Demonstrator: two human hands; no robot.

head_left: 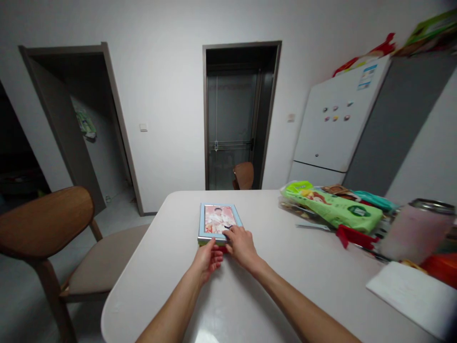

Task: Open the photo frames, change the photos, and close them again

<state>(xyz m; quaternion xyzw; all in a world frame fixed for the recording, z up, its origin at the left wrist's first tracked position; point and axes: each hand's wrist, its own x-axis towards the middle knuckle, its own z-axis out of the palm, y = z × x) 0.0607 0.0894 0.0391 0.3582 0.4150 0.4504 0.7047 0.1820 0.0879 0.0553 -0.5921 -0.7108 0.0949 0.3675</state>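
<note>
A picture frame (220, 220) with a light blue border and a pink-and-white picture lies flat on the white table. Beneath its near edge show a yellow-green layer and something red, mostly hidden. My right hand (243, 244) grips the frame's near right corner, fingers on top and thumb at the front edge. At the near left edge is my left hand (207, 259), its thumb tip against the frame and its loosely curled fingers apart below, holding nothing I can see.
On the table's right side lie a green package (332, 205), a red-handled tool (357, 237), a large pinkish jar (416, 233) and a white pad (414, 295). A wooden chair (53, 224) stands left of the table (157, 276). Behind are a fridge (332, 133) and doorways.
</note>
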